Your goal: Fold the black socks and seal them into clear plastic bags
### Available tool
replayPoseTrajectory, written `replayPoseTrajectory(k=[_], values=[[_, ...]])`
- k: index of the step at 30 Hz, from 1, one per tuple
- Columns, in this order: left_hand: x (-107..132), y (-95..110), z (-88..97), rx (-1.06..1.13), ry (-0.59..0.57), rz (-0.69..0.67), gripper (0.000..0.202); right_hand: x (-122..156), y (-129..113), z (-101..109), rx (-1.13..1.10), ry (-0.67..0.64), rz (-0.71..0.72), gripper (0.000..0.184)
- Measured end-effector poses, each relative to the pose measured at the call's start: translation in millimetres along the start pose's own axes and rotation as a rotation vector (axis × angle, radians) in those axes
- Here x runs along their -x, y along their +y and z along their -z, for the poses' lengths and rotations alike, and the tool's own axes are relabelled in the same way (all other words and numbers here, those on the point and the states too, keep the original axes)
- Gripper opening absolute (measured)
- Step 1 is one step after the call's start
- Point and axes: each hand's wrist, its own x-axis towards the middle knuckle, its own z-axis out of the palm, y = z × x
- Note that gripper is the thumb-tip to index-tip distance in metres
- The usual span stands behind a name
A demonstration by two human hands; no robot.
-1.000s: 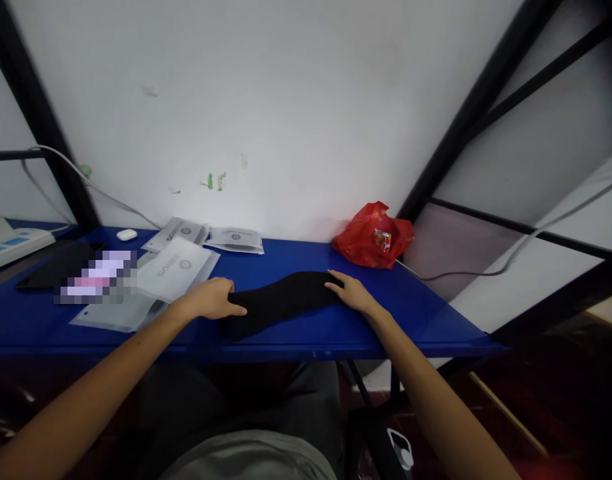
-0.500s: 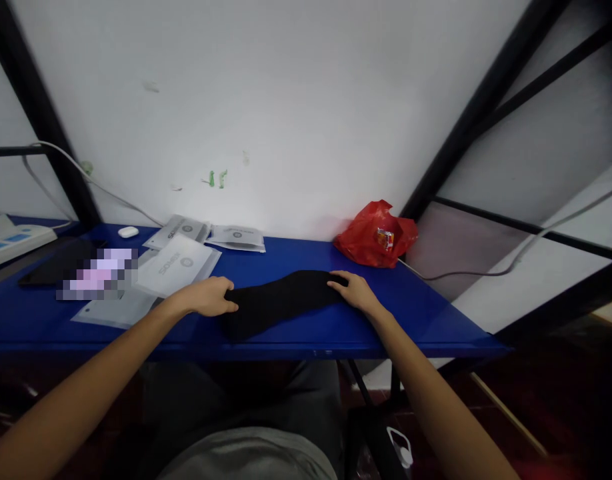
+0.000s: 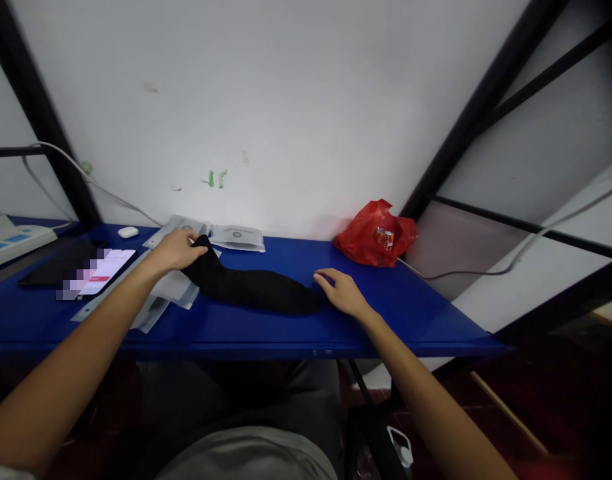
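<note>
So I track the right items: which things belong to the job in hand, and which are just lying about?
Job in hand:
black cloth, held by the left hand; right hand near its other end

Apparently just lying about:
plastic pouches (role unclear)
red bag
phone
small white case
power strip
flat black thing
</note>
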Motion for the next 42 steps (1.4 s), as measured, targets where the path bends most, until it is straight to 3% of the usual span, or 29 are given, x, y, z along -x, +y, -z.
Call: replayPoseTrajectory(k=[7, 17, 19, 22, 25, 28, 31, 36, 39, 42], values=[[-1, 7, -3.1, 0.106, -0.031, 0.028, 0.042, -1, 39, -19, 0.127, -0.017, -0.043, 0.035], [0, 42, -20.7, 0.112, -0.099, -0.026, 0.041, 1, 40, -22, 0.106, -0.031, -0.057, 0.038], [2, 50, -27.6, 0.163, -0.177, -0.079, 0.046, 1, 40, -22, 0.102, -0.032, -0.062, 0.038], [9, 55, -40.4, 0.289, -0.34, -0.262, 0.049, 1, 41, -22, 0.118, -0.033, -0.067, 0.038], [18, 50, -55.5, 0.213, -0.312, -0.438, 0.044, 0, 39, -20, 0.125, -0.031, -0.06, 0.036], [27, 41, -69.4, 0.026, -0.308, -0.543, 0.043, -1, 20, -17, 0.073, 0.036, -0.003, 0.033], [32, 35, -77.7, -0.042, -0.319, -0.573, 0.045, -1, -22, -16, -0.036, 0.091, 0.14, 0.035], [31, 26, -79.3, -0.001, -0.108, -0.507, 0.04, 0, -95, -25, -0.109, -0.112, 0.501, 0.035], [31, 18, -77.1, -0.099, -0.016, -0.366, 0.041, -4, -110, -30, -0.085, -0.158, 0.576, 0.035], [35, 13, -73.0, -0.18, -0.04, -0.239, 0.044, -8, -105, -33, -0.066, -0.172, 0.57, 0.034]])
